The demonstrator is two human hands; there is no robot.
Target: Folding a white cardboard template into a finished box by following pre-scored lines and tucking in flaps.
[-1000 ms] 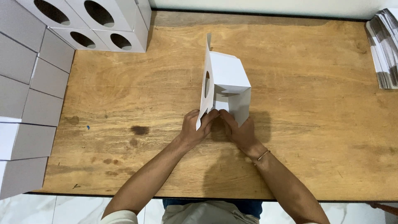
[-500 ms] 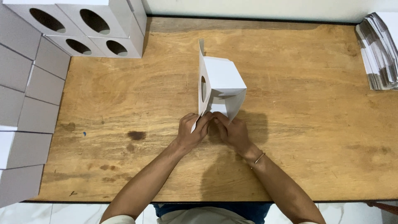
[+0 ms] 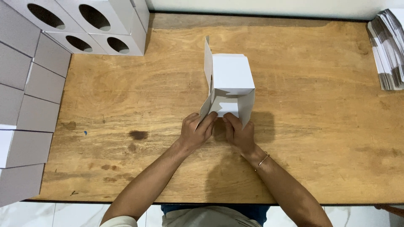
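My arms are bare below short pale sleeves. A thin bracelet (image 3: 263,159) circles my right wrist, back from the fingers of my right hand (image 3: 239,133). My left hand (image 3: 195,132) wears nothing.

Carton (image 3: 231,77) mid-table (image 3: 126,96); finished boxes (image 3: 84,25) behind-left; flat sheets (image 3: 389,50) behind-right; both hands just before carton.

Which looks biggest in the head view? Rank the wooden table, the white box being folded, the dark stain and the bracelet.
1. Wooden table
2. White box, though it stands nearer the camera, which enlarges it
3. Dark stain
4. Bracelet; the stain and bracelet look close in size, so their order is unsure.
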